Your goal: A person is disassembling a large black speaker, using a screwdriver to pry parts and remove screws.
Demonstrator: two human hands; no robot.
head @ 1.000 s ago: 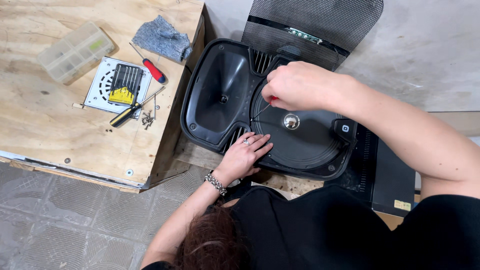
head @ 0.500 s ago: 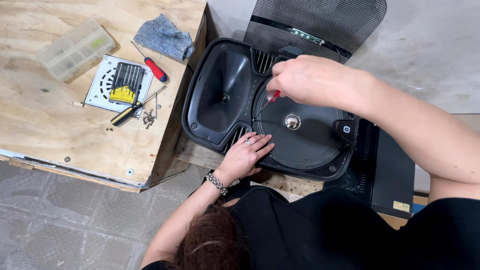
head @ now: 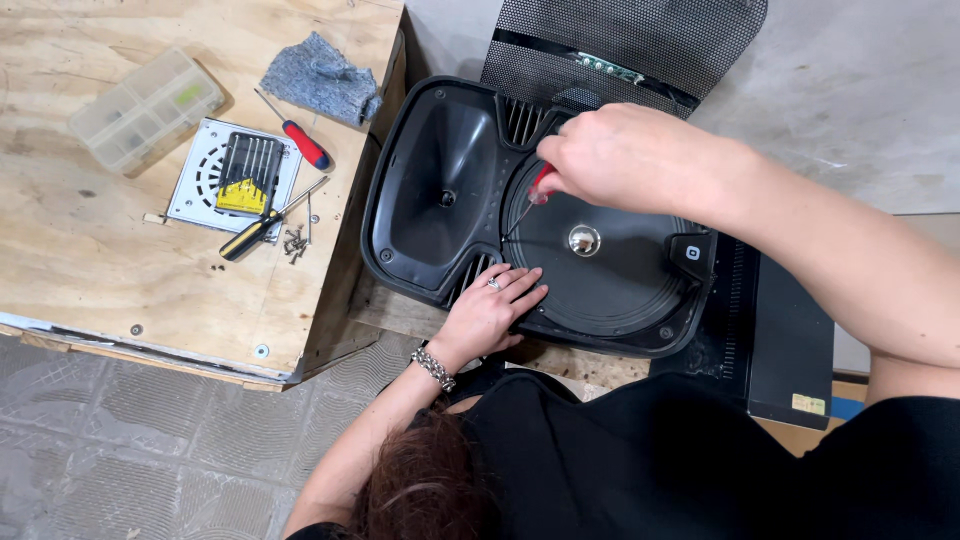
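A black speaker cabinet [head: 440, 190] lies face up, with a horn opening on its left and a round woofer [head: 610, 270] on its right. My right hand [head: 620, 160] is closed on a small red-handled screwdriver [head: 541, 181], whose thin shaft points down at the woofer's left rim. My left hand [head: 492, 310], with a ring and a chain bracelet, lies flat on the cabinet's near edge beside the woofer, fingers spread and holding nothing.
A plywood table [head: 90, 260] on the left bears a clear compartment box [head: 145, 105], a grey cloth [head: 320, 75], a second red screwdriver [head: 300, 140], a white vent plate with a bit set [head: 235, 175], a yellow-black screwdriver [head: 250, 235] and loose screws [head: 295, 242]. A black mesh grille [head: 640, 40] lies behind the speaker.
My right hand has shifted slightly over the woofer's left rim, and the screwdriver's red handle now shows below the fingers. My left hand has stayed flat on the cabinet.
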